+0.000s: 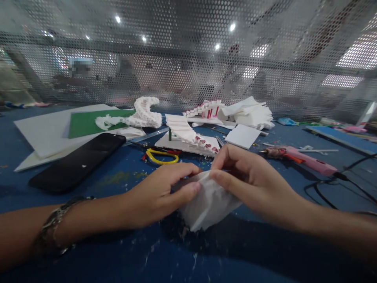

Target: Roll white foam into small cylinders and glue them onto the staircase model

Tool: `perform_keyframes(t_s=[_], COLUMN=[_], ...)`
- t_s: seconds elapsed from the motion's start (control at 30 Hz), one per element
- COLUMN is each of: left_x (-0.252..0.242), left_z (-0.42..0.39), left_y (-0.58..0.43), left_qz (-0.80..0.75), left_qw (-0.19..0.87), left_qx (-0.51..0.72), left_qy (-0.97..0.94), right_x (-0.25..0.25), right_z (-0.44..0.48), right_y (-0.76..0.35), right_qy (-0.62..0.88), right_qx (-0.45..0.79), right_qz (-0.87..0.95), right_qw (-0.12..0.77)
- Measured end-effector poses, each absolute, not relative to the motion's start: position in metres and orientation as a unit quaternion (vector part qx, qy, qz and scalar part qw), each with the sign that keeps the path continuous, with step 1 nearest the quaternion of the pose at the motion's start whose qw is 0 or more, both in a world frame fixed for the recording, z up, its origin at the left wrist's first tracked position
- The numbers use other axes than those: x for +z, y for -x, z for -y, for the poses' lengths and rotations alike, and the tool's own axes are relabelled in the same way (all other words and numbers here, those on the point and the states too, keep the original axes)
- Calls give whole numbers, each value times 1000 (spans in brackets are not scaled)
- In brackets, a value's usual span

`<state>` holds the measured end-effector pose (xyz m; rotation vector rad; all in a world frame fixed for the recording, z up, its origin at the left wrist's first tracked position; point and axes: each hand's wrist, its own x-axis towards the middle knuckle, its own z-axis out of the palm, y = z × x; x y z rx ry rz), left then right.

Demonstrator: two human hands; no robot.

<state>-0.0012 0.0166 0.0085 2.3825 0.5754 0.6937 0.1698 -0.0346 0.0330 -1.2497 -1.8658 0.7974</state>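
Note:
Between my hands is a thin white sheet, like a tissue (210,204), folded or creased along its top edge and hanging down over the table. My left hand (165,192) pinches its upper left edge between thumb and fingers. On the other side my right hand (250,177) pinches the top edge with thumb and forefinger. Just beyond the hands stands a small white stair-like model (184,131) with dark red spots along its lower end and a green post under it. Yellow-handled scissors (161,156) lie to the left of it, their blades partly hidden.
A black phone (79,163) lies at left, near white sheets (53,133) and green card (85,122). Behind are a curved white textured piece (147,112), a pink-and-white model (206,110) and piled tissues (253,114). At right lies a pink glue gun (306,157) with a black cable (318,190).

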Motion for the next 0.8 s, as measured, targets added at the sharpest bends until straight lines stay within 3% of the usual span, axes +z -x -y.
perform_keyframes(t_s=[0.17,0.53,0.67,0.8], left_x=[4,7,8,10], left_z=[-13,-10,-11,-15], left_y=[-1,0,0,-2], left_qz=[-249,-203,-216,-263], left_qw=[316,212,240,317], left_qx=[308,358,355,345], left_qy=[-862,-887,-877,-844], right_x=[26,24,23,23], right_z=[38,41,41,36], right_y=[-165,-164,-165,-171], right_qy=[477,478,464,420], right_qx=[305,299,290,176], right_qz=[746,737,752,815], right_qw=[351,372,368,359])
